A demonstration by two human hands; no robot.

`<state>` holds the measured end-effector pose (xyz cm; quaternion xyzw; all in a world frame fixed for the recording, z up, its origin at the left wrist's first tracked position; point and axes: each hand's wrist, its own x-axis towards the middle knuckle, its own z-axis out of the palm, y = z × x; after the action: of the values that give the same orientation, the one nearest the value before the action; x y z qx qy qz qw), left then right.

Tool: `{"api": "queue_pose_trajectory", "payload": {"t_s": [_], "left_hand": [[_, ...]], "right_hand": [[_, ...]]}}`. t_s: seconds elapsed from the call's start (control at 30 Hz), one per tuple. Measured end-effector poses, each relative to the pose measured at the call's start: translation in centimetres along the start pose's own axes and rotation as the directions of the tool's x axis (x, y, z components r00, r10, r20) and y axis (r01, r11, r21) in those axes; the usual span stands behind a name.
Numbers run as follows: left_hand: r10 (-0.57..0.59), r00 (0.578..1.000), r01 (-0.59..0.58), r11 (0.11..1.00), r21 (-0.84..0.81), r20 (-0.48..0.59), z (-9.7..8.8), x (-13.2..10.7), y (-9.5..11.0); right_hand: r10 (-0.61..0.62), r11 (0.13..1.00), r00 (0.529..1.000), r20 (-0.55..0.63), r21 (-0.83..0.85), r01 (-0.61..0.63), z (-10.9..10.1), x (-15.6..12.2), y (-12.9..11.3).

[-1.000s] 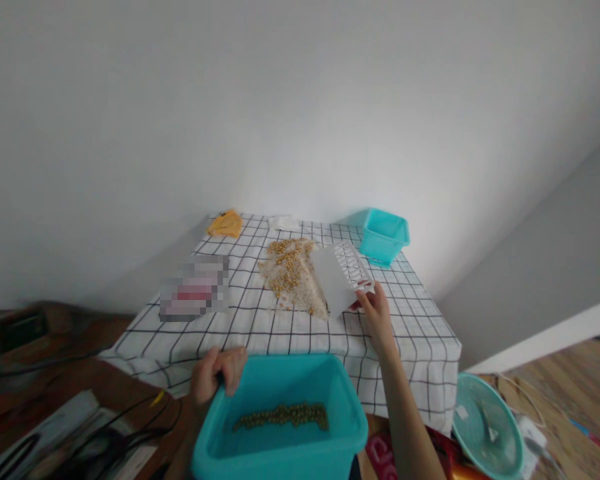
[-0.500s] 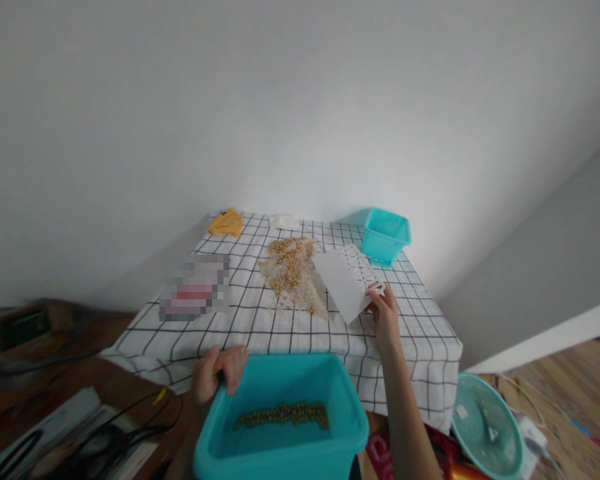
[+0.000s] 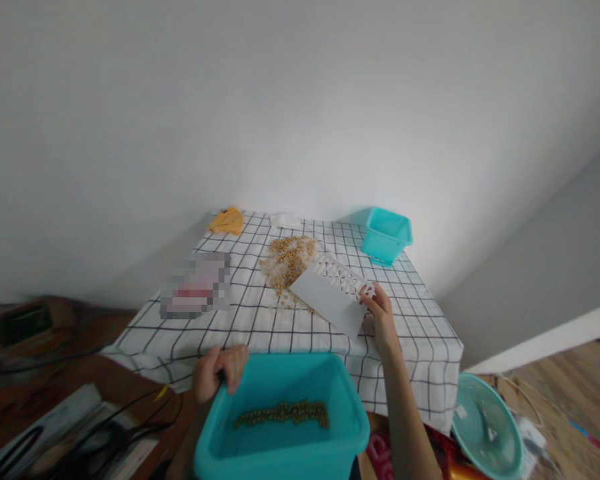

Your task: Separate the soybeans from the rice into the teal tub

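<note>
My left hand (image 3: 221, 373) is closed on the rim at the far left corner of a large turquoise plastic bin (image 3: 280, 452) at the table's front edge. A strip of small green beans or peas (image 3: 286, 415) lies on its floor. In my right hand (image 3: 381, 315) is a white card (image 3: 325, 297) with a row of cut-outs along one long side, pinched near its right end. The card slants over the near right part of a spread pile of yellow beans (image 3: 287, 257) mixed with pale grains, partly hiding it. Whether it touches the table I cannot tell.
A smaller turquoise basket (image 3: 387, 233) stands at the table's back right. An orange cloth (image 3: 227, 221) and a white tissue-like piece (image 3: 285, 221) lie at the back. A blurred-out packet (image 3: 195, 287) is on the left. Cables (image 3: 115, 427) and a round teal tub (image 3: 487, 427) sit below the table.
My right hand has turned the white card, so its free end swings left and nearer over the pale grains. My left hand and the bin stay where they were.
</note>
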<state>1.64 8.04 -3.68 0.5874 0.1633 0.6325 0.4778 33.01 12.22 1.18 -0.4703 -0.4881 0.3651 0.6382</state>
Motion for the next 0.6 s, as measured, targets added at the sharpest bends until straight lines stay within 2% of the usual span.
{"api": "queue_pose_trajectory", "payload": {"t_s": [0.37, 0.6], "left_hand": [[0.006, 0.999, -0.006, 1.0, -0.012, -0.037, 0.27, -0.14, -0.11], [-0.033, 0.997, 0.031, 0.999, -0.025, -0.067, 0.42, 0.11, 0.13]], "right_hand": [[-0.029, 1.0, 0.998, -0.048, -0.011, 0.029, -0.15, 0.15, 0.23], [-0.058, 0.998, 0.998, -0.028, -0.013, 0.058, -0.1, 0.16, -0.03]]}}
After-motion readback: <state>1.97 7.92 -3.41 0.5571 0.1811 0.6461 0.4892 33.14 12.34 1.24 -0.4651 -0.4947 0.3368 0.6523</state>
